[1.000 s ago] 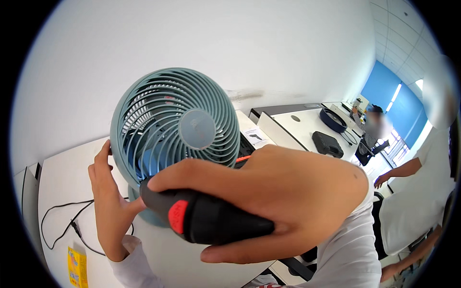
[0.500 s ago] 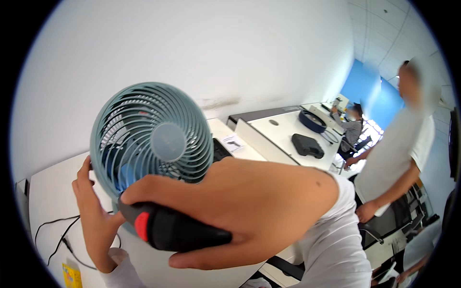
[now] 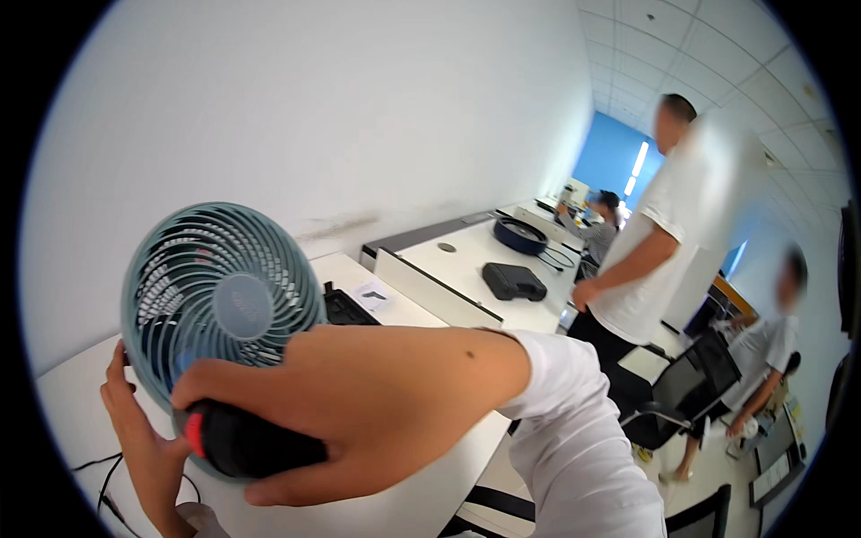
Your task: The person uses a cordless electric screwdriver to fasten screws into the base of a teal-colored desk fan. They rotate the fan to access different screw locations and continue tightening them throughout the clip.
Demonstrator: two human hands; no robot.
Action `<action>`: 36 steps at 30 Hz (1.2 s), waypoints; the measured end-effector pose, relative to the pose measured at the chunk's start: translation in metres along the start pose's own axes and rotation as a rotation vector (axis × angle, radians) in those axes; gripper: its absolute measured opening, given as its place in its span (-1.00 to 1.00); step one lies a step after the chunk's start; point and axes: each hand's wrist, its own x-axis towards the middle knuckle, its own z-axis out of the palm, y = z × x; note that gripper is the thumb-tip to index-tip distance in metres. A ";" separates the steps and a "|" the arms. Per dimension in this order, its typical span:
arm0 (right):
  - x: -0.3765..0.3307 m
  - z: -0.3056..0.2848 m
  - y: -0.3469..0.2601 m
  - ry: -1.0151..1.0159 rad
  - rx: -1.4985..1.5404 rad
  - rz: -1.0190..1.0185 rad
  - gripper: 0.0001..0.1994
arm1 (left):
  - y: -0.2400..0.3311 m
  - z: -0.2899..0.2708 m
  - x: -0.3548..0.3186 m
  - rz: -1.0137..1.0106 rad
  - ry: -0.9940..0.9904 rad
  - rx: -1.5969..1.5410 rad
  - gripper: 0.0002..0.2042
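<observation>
A grey-green desk fan (image 3: pixel 242 305) with a round spiral grille stands on the white table (image 3: pixel 359 480) at the left, its face tilted upward. My left hand (image 3: pixel 143 448) grips the left edge of the fan, fingers around the rim. My right hand (image 3: pixel 386 403) is closed around a black cordless screwdriver (image 3: pixel 260 444) with a red part, held across the lower front of the fan. The tool's tip is not visible, so I cannot tell whether it touches the fan.
Behind the fan lie an open black case (image 3: pixel 348 309) and a leaflet (image 3: pixel 373 295). Past a low divider, another desk holds a closed black case (image 3: pixel 513 281) and a dark blue round object (image 3: pixel 520 236). A person in white (image 3: pixel 646 251) stands at the right, near an office chair (image 3: pixel 686 386).
The view has swung right and up, so the fan and both hands sit lower left. Both hands keep their hold. The yellow packet has left the picture.
</observation>
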 end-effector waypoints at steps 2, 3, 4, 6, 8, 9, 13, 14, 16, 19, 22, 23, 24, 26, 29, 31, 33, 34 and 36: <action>-0.001 -0.001 0.004 0.022 -0.018 -0.026 -0.55 | -0.006 0.002 0.001 0.017 0.017 0.028 -0.11; -0.002 0.000 0.004 0.030 -0.024 -0.013 -0.54 | -0.011 0.000 0.000 -0.009 -0.014 0.071 -0.14; -0.004 0.000 0.004 0.038 -0.030 0.002 -0.53 | -0.032 0.005 0.002 0.104 0.003 0.103 -0.13; -0.002 -0.001 0.004 0.030 -0.037 0.029 -0.51 | -0.042 0.009 0.009 0.028 -0.033 0.103 -0.20; 0.000 -0.001 0.005 0.039 -0.040 0.006 -0.50 | -0.064 0.001 0.022 0.075 -0.072 0.234 -0.32; 0.000 0.000 0.006 0.043 -0.042 0.000 -0.50 | -0.065 0.001 0.022 0.095 -0.097 0.235 -0.32; -0.001 0.003 0.010 0.048 -0.010 -0.017 -0.49 | -0.073 -0.002 0.016 0.215 -0.143 0.195 -0.25; -0.001 0.003 0.010 0.047 0.000 -0.015 -0.49 | -0.076 0.000 0.013 0.221 -0.138 0.168 -0.22; 0.000 0.003 0.011 0.044 0.023 -0.017 -0.51 | -0.084 0.005 0.012 0.134 -0.124 0.114 -0.18; -0.001 0.003 0.013 0.034 0.049 -0.003 -0.55 | -0.083 0.006 0.008 0.111 -0.125 0.052 -0.13; 0.000 0.003 0.010 0.035 0.030 0.011 -0.53 | -0.086 0.008 0.009 0.098 -0.091 0.056 -0.06; 0.001 0.004 0.011 0.048 0.014 0.009 -0.51 | -0.081 0.008 0.009 0.092 -0.078 0.058 -0.05; 0.001 0.004 0.012 0.060 -0.001 0.007 -0.49 | -0.075 0.007 0.007 0.089 -0.068 0.055 -0.03; 0.002 0.003 0.012 0.054 -0.001 0.006 -0.49 | -0.064 0.005 0.006 0.086 -0.055 0.054 -0.01; -0.001 0.002 0.010 0.044 0.012 0.023 -0.50 | -0.055 0.004 0.006 0.068 -0.062 0.056 0.01; 0.000 0.003 0.011 0.041 0.037 0.020 -0.51 | -0.047 0.004 0.005 0.040 -0.089 0.053 0.02; -0.001 0.004 0.014 0.044 0.067 -0.004 -0.52 | -0.038 0.001 0.002 0.031 -0.079 0.058 0.04; -0.001 0.005 0.013 0.042 0.053 0.004 -0.52 | -0.035 0.006 0.001 0.031 -0.046 0.053 0.04; -0.001 0.004 0.010 0.036 0.027 0.005 -0.52 | -0.034 0.004 0.001 0.034 -0.018 0.052 0.04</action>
